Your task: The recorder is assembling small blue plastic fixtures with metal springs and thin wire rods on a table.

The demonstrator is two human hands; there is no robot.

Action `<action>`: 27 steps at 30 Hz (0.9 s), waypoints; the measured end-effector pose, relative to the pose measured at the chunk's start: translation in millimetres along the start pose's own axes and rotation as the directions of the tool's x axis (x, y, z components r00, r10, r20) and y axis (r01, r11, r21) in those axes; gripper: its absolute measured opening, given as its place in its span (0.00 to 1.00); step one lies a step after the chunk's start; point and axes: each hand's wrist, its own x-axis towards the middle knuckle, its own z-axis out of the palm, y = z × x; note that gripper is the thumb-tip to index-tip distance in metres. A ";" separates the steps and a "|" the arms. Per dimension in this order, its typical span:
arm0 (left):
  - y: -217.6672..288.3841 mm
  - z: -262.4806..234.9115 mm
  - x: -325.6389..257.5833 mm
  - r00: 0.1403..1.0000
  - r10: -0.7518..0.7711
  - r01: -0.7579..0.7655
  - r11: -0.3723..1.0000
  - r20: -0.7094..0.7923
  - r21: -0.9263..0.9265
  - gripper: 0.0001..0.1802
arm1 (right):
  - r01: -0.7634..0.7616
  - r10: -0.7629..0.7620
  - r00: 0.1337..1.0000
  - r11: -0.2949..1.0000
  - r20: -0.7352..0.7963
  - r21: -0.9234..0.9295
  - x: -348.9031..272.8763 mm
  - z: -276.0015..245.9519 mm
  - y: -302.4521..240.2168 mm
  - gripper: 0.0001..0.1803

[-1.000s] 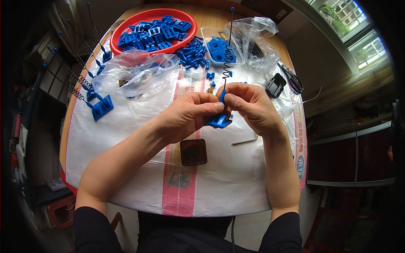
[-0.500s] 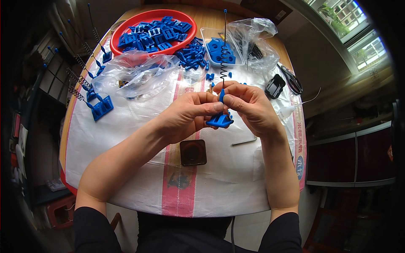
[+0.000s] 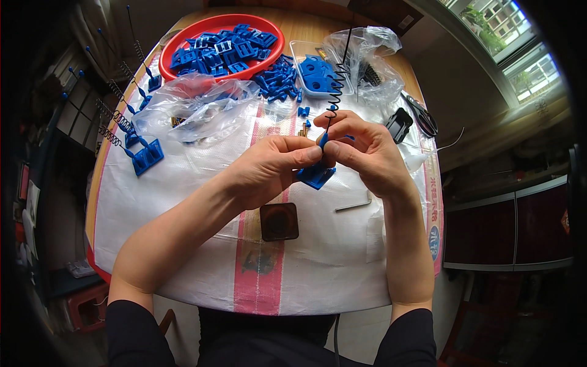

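— Far left first. Anything finished?

— Looks so. Stands along the sheet's left edge: a row of spring antennas [image 3: 116, 116] on blue feet, plus one blue base [image 3: 147, 156] with its spring already fitted. Hard to count, with the row running into the dark rim.

— And what's left?

— Plenty, by the look of it. Heaped in the red bowl [image 3: 177, 46]: loose blue plastic parts, with more spilling beside it and into a clear tray [image 3: 302, 49]. Looks like an early-to-middle stage at most.

— Centre of frame?

— Left hand [image 3: 269, 171], closed, thumb and forefinger pinching the blue piece [image 3: 316, 176] just above the white woven sheet [image 3: 183, 244]. Rising from that piece: a black coil-spring rod [image 3: 335, 79]. Right hand [image 3: 367, 153], closed too, fingertips pressing the rod's blue lower end against the left hand's tips. Not yet seated, apparently.

— Sure about that joint?

— No. Hidden behind both sets of fingertips; impossible to tell whether socketed or only touching.

— Anything else unclear?

— Crumpled plastic bag [image 3: 195, 107] veiling small brass-coloured bits. Below the hands, a brown square pad [image 3: 279, 221] of uncertain kind, and a hex key [image 3: 353, 206] lying loose. Further right, a black object [image 3: 398, 124] and dark handled cutters [image 3: 422, 116], both too small to name with confidence.
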 end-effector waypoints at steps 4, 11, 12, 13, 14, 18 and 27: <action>-0.6 5.8 -1.7 1.000 -0.006 0.005 0.999 -0.017 -0.048 0.19 | 0.014 -0.014 1.000 0.999 -0.003 -0.038 -0.7 -3.2 1.2 0.10; 0.3 12.7 -5.5 0.999 -0.038 0.034 0.991 -0.031 -0.127 0.17 | 0.039 -0.039 0.999 0.999 0.020 0.019 1.0 -2.9 3.1 0.10; 0.7 14.3 -5.4 0.998 -0.043 0.037 0.990 -0.039 -0.133 0.17 | 0.047 -0.048 0.999 0.999 0.014 0.019 0.9 -3.3 3.8 0.10; 1.0 15.6 -5.2 0.998 -0.048 0.041 0.990 -0.047 -0.138 0.17 | 0.056 -0.056 0.998 0.998 0.009 0.018 0.8 -3.9 4.6 0.10; 1.1 16.0 -5.6 0.997 -0.043 0.035 0.990 -0.057 -0.139 0.17 | 0.085 -0.085 0.996 0.996 0.000 -0.017 1.3 -4.2 6.0 0.10; 1.2 16.0 -4.5 0.997 -0.001 -0.005 0.996 -0.075 -0.084 0.17 | 0.151 -0.152 0.988 0.972 0.004 -0.181 0.0 -7.8 2.4 0.12; 10.8 24.9 -6.7 0.981 0.067 -0.028 0.979 -0.185 0.203 0.15 | 0.046 -0.046 0.998 0.999 0.030 -0.023 -7.4 -11.7 -22.8 0.16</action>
